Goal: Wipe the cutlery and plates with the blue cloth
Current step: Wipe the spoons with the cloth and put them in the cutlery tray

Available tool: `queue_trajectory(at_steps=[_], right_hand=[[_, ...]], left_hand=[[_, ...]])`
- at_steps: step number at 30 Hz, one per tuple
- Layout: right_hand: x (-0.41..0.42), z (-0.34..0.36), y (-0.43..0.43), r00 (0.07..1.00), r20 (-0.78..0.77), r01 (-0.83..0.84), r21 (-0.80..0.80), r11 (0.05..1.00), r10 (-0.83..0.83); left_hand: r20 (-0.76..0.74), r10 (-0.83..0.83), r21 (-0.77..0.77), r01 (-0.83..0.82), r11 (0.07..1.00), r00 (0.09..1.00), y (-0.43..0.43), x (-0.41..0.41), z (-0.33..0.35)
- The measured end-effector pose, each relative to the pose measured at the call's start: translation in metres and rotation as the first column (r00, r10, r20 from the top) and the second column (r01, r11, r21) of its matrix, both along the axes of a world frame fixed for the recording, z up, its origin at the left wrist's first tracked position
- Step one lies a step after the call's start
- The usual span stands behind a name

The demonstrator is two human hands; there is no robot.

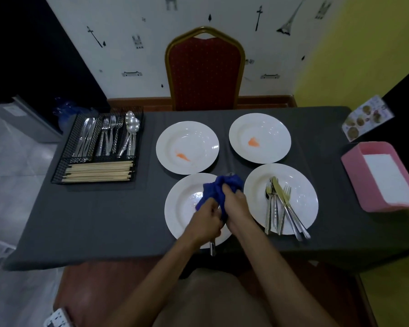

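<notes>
head view looks down on a table under a dark grey tablecloth (104, 220). the left hand (207, 220) curls tight round the handle of a piece of cutlery (212, 248), held over the near-left plate (180, 215). its long axis runs from near to far, leaning a little to the right at the far end: the handle end sticks out below the left fist toward the person, and a rounded metal tip peeps out past the blue cloth (219, 188), pointing toward the red chair (204, 72). the blue cloth is bunched round the middle of the piece, and the right hand (235, 205) grips that bunch with its fingers curled into it. cloth and hands hide most of the piece, so what kind it is cannot be told. on the near-right plate (302, 185) lie a knife (279, 194), forks (286, 192) and a spoon (268, 192), handles toward the person, some handle ends overhanging the near rim. the far-left plate (198, 131) and the far-right plate (269, 125) each bear an orange smear. at far left a black wire tray (59, 166) holds more cutlery upright in the picture and chopsticks (99, 171) lying crosswise. a pink box (350, 166) with white paper sits at the right edge, partly cut off.
</notes>
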State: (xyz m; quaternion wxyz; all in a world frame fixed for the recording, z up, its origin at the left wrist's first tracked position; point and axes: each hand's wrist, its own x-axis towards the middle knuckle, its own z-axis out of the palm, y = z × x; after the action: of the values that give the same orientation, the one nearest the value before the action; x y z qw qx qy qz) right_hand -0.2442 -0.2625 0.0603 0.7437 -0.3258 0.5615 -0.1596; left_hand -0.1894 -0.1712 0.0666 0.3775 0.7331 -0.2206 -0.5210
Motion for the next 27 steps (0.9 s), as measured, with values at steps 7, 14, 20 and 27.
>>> queue_trajectory(at_steps=[7, 14, 20, 27], right_hand=[[-0.012, -0.002, -0.033, 0.912, -0.155, -0.409, -0.339, 0.847, 0.379], [0.034, 0.060, -0.030, -0.105, -0.794, -0.918, -0.153, -0.365, 0.598], [0.032, 0.048, -0.052, 0.667, -0.265, -0.707, -0.519, 0.480, 0.697], [0.095, 0.007, 0.006, 0.985, 0.066, 0.163, -0.070, 0.984, -0.158]], left_hand=[[0.381, -0.439, 0.166, 0.407, 0.898, 0.813, 0.016, 0.088, 0.026], [0.707, -0.644, 0.364, 0.630, 0.686, 0.293, 0.011, 0.146, 0.057], [0.686, -0.401, 0.109, 0.458, 0.882, 0.607, 0.030, 0.176, 0.070], [0.460, -0.145, 0.035, 0.145, 0.989, 0.876, 0.017, 0.112, 0.024]])
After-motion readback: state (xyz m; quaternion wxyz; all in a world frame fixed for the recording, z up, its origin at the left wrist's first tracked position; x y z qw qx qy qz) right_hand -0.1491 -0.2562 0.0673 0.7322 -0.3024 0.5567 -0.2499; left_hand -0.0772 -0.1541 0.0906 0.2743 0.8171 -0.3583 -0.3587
